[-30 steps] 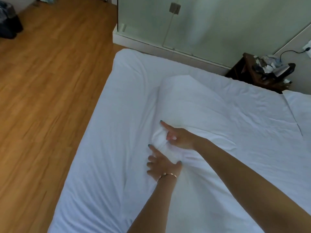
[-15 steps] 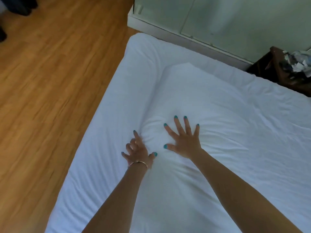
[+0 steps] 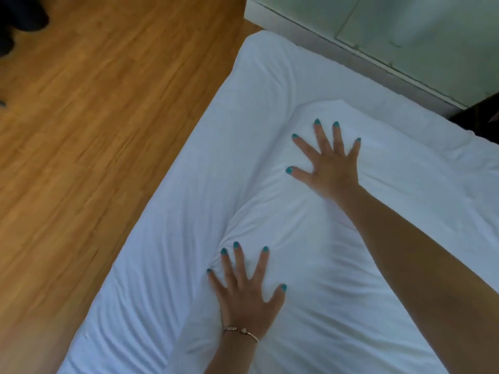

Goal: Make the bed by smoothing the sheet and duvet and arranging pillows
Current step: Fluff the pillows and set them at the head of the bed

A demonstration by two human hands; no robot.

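Observation:
A white pillow (image 3: 291,222) lies on the white sheet (image 3: 216,147) near the bed's far left corner. My right hand (image 3: 329,163) presses flat on the pillow's far end, fingers spread and straight. My left hand (image 3: 245,290), with a thin bracelet at the wrist, presses flat on the pillow's near left edge, fingers spread. Creases run through the fabric between the two hands and along the sheet to the left.
Wooden floor (image 3: 94,130) lies left of the bed edge. A frosted glass partition (image 3: 405,31) on a white base runs behind the bed. A dark nightstand (image 3: 478,120) shows at the right edge. Dark objects (image 3: 19,20) sit on the floor at top left.
Both hands went from bunching the pillow's corner to pressing flat. The right hand has slid farther up the pillow and the left has spread its fingers; the two hands are now farther apart.

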